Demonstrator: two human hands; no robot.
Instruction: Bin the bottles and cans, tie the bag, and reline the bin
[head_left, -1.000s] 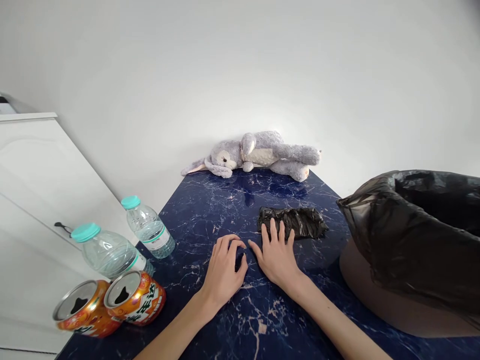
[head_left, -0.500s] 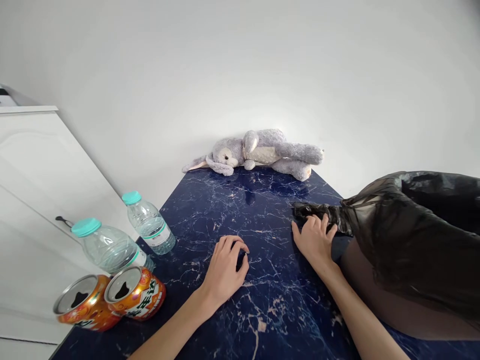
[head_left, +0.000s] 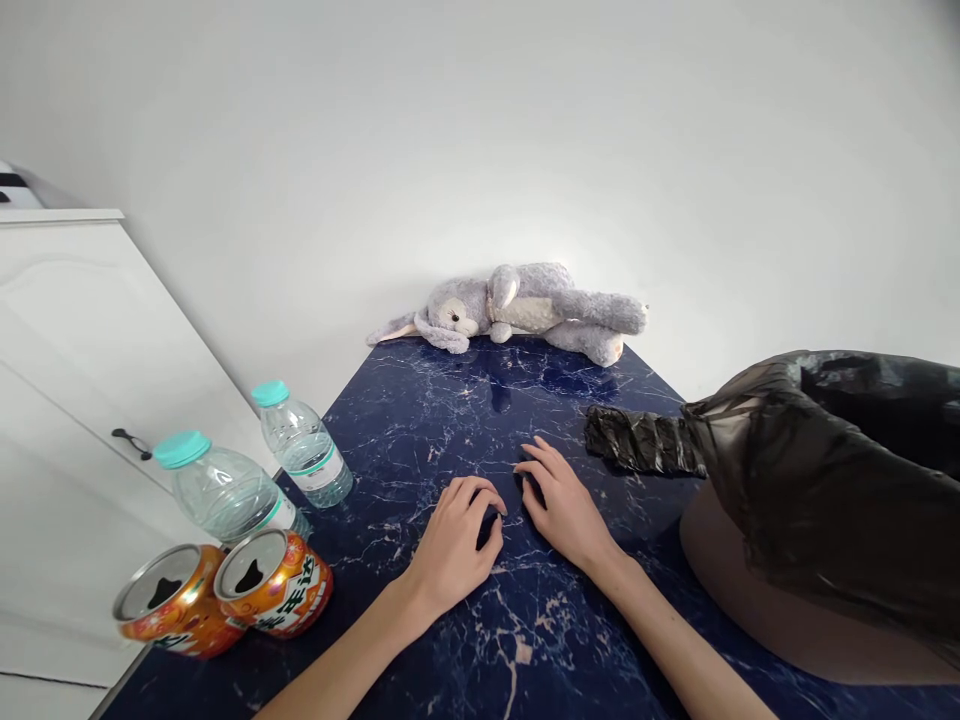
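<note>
My left hand [head_left: 459,535] rests on the blue marbled tabletop [head_left: 480,430], its fingers loosely curved and a gap between thumb and forefinger. Beside it lies my right hand [head_left: 566,510], fingers spread and bent, also on the tabletop and holding nothing. To the right, a twisted tail of black plastic bag [head_left: 641,440] lies flat, apart from my fingers. It joins the black bag [head_left: 825,500] that lines a brown bin [head_left: 765,610]. Left of my left hand are two orange drink cans [head_left: 281,590] [head_left: 180,610], both opened on top.
Two clear bottles with turquoise caps [head_left: 319,460] [head_left: 232,495] stand behind the cans at the left edge. A grey plush rabbit [head_left: 525,300] lies on its side at the far end against the wall. A white cabinet [head_left: 90,400] borders the table on the left.
My right hand has let go of the bag's twisted tail and moved left, beside my left hand. The tail stays lying on the table. My left hand has hardly moved.
</note>
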